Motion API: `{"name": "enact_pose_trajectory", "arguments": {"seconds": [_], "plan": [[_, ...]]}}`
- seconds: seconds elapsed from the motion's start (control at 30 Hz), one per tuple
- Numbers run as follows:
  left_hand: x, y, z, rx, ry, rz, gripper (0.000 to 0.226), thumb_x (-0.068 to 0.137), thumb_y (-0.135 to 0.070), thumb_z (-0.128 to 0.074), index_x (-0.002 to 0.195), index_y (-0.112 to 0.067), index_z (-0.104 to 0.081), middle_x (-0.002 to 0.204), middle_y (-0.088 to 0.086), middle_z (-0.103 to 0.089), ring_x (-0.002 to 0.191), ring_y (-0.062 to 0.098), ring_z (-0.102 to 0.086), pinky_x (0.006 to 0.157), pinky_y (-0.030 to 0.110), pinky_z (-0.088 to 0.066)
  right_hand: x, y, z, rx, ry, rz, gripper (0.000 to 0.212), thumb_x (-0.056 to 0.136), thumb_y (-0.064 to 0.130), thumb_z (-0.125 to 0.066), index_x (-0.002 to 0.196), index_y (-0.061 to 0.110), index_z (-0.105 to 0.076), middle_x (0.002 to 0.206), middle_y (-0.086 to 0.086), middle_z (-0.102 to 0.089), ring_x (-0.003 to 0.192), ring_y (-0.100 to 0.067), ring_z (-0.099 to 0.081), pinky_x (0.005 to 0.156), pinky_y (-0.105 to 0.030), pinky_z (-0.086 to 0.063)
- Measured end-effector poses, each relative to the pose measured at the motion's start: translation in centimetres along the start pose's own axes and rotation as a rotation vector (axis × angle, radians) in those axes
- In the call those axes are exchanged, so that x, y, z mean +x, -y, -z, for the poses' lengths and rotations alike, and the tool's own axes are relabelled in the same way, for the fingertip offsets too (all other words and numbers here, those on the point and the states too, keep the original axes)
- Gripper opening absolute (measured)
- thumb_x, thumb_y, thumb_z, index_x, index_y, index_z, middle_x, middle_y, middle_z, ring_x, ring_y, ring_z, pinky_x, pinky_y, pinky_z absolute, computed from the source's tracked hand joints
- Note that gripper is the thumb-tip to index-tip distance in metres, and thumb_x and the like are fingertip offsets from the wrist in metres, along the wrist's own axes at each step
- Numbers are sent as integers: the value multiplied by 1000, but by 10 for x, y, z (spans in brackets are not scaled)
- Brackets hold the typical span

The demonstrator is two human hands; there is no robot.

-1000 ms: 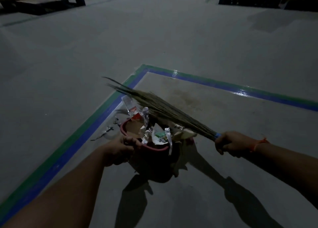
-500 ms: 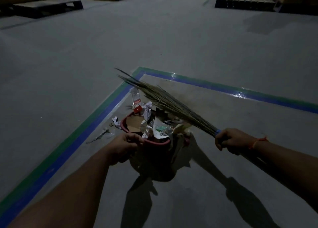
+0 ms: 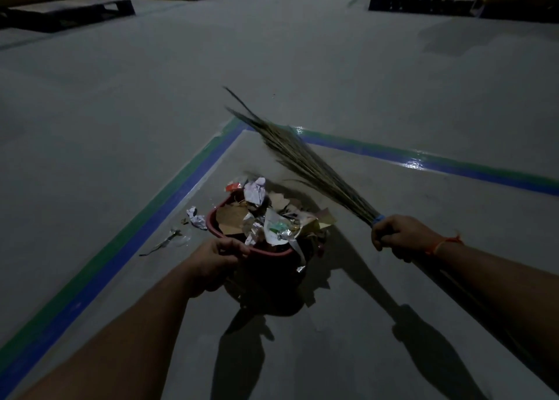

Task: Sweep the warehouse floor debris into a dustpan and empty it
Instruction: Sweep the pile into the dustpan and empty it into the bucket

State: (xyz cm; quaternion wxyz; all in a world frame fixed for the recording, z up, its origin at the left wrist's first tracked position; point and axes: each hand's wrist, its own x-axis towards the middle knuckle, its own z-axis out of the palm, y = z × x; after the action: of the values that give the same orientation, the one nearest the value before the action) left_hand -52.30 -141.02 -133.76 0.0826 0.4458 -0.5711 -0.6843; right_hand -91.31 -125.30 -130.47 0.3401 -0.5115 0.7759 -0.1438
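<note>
A red dustpan (image 3: 215, 227) sits low over the grey floor, heaped with paper scraps, cardboard and foil wrappers (image 3: 272, 218). My left hand (image 3: 211, 260) grips its near rim. My right hand (image 3: 399, 236) grips the blue-bound handle of a grass broom (image 3: 305, 164), whose bristles point up and away to the left, lifted above the pile. A crumpled paper scrap (image 3: 196, 217) and a thin twig-like piece (image 3: 163, 244) lie on the floor just left of the dustpan.
A green and blue painted line (image 3: 145, 218) runs along the floor on the left and turns a corner (image 3: 236, 129) toward the right. Pallets with boxes stand far back left (image 3: 69, 6) and far back right (image 3: 423, 0).
The broom has swung up and to the right, off the pile in the dustpan. A red-and-white wrapper that stood at the far rim now lies lower at the pile's far edge.
</note>
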Motion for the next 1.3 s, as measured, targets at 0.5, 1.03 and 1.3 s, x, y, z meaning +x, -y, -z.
{"name": "enact_pose_trajectory", "arguments": {"seconds": [0.5, 1.03, 1.3], "plan": [[13, -15, -20, -50, -76, -21, 27, 93, 12, -50, 113, 1, -63, 85, 11, -63, 47, 8, -54, 38, 18, -40, 14, 22, -14, 82, -119, -9, 26, 88, -1, -52, 72, 13, -67, 58, -9, -56, 42, -18, -51, 46, -29, -48], [-62, -38, -65, -39, -206, -50, 24, 91, 14, -52, 108, 2, -65, 89, 11, -62, 45, 2, -57, 39, 15, -41, -65, 65, -8, 51, -241, 48, 27, 84, -3, -58, 72, 20, -67, 51, 24, -58, 47, -5, -55, 57, -23, -46], [-244, -103, -87, -179, -284, 0, 30, 87, 18, -46, 98, 0, -68, 62, 8, -54, 41, 10, -43, 40, 21, -36, -225, 188, 46, 82, -176, 64, 35, 81, -4, -61, 65, 27, -65, 52, 12, -56, 47, -14, -53, 55, -29, -46]]}}
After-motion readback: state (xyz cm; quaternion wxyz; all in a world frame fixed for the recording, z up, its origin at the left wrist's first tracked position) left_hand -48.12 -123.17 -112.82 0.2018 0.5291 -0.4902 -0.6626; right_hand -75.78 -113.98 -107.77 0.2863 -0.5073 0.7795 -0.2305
